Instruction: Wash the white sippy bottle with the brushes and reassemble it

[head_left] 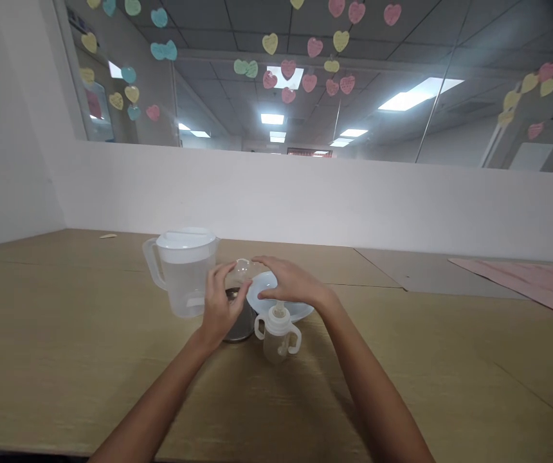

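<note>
My left hand (222, 297) and my right hand (289, 280) curl around opposite sides of a clear rounded lid (242, 269). It is held above a metal pot (242, 326), whose dark rim shows partly behind my left fingers. In front of my right hand stands a baby bottle (278, 335), upright, with a white collar, a teat and two side handles. Behind the bottle lies a pale blue bowl (300, 313), partly covered by my right hand. To the left of my left hand is a clear pitcher (182, 273) with a white lid and handle, holding what looks like water.
The wooden table (88, 347) runs back to a white wall (281, 193) with windows above it, dotted with heart-shaped notes. A grey sheet (431, 276) and a pink cloth (537, 280) lie at the back right. A small flat piece (108, 236) lies far left.
</note>
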Action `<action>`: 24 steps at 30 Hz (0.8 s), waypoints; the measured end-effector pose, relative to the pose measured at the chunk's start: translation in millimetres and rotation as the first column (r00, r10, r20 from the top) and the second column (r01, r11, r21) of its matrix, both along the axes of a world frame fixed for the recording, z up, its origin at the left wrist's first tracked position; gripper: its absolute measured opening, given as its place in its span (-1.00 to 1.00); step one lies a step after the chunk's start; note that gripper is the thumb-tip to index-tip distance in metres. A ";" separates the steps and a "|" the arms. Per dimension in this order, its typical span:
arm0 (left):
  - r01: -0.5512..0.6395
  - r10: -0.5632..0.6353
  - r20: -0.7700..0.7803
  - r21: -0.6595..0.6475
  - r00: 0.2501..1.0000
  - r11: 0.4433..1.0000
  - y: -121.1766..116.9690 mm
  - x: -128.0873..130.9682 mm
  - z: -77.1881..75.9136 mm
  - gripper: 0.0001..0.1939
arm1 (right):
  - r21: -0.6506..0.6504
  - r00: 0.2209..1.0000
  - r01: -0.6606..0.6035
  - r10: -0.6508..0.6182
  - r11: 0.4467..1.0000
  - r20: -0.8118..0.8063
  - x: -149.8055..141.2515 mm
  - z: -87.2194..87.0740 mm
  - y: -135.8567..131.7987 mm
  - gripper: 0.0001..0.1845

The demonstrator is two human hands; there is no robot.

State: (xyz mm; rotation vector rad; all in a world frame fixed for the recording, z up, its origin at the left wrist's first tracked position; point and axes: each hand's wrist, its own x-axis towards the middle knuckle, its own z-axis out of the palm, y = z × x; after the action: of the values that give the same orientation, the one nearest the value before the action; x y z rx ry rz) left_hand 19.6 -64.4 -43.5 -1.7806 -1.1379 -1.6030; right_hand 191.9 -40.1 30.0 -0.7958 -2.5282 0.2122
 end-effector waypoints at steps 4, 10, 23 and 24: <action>0.191 -0.194 0.019 0.108 0.981 0.976 -9.1 10.8 -3.5 -0.58 | -0.050 0.992 -0.130 0.130 0.990 -0.010 -2.0 4.1 -8.5 -0.31; 0.403 -0.386 0.249 -0.022 0.888 0.915 0.0 14.4 -15.2 -0.69 | -0.063 0.993 -0.117 0.118 0.991 0.007 -1.8 9.8 -17.9 -0.32; 0.466 -0.474 0.025 -0.237 0.880 0.853 -12.4 27.3 -39.2 -0.26 | -0.208 0.995 -0.025 0.046 0.978 0.093 18.9 19.0 -14.7 -0.46; 0.470 -0.478 0.043 -0.273 0.878 0.839 -13.3 29.1 -41.5 -0.20 | -0.205 0.995 0.004 0.015 0.979 0.094 20.5 19.3 -13.7 -0.47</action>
State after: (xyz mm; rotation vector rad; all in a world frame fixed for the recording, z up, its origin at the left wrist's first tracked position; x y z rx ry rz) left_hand 48.8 -77.7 -84.9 -2.4118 -0.9929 -1.7432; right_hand 212.3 -53.8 49.3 -0.8970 -2.6283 0.4533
